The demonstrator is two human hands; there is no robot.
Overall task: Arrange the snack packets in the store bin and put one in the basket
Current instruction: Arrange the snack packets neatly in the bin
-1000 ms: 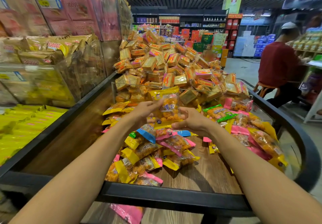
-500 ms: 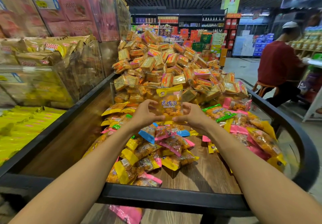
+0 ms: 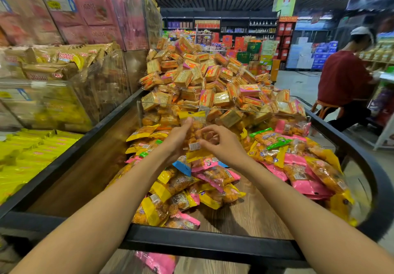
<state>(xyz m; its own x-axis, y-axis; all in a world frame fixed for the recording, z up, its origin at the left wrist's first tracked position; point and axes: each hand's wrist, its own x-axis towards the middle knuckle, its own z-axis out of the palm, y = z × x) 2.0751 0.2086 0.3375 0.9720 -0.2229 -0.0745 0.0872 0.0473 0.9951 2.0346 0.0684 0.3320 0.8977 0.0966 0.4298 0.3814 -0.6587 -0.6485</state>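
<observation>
Evidently sorting: both hands lift one yellow packet [image 3: 193, 134] upright above the loose snack packets [image 3: 191, 188] in the bin [image 3: 213, 246]. Left hand [image 3: 177, 140] grips its left side; right hand [image 3: 221, 145] pinches the lower edge, probably to square it. Clear divider [image 3: 234, 111] just beyond. No basket visible.

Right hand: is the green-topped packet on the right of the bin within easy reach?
Probably yes. The green-topped packet lies on top of the pile just right of the right hand, nothing covering it, though that hand pinches the yellow packet now.
</observation>
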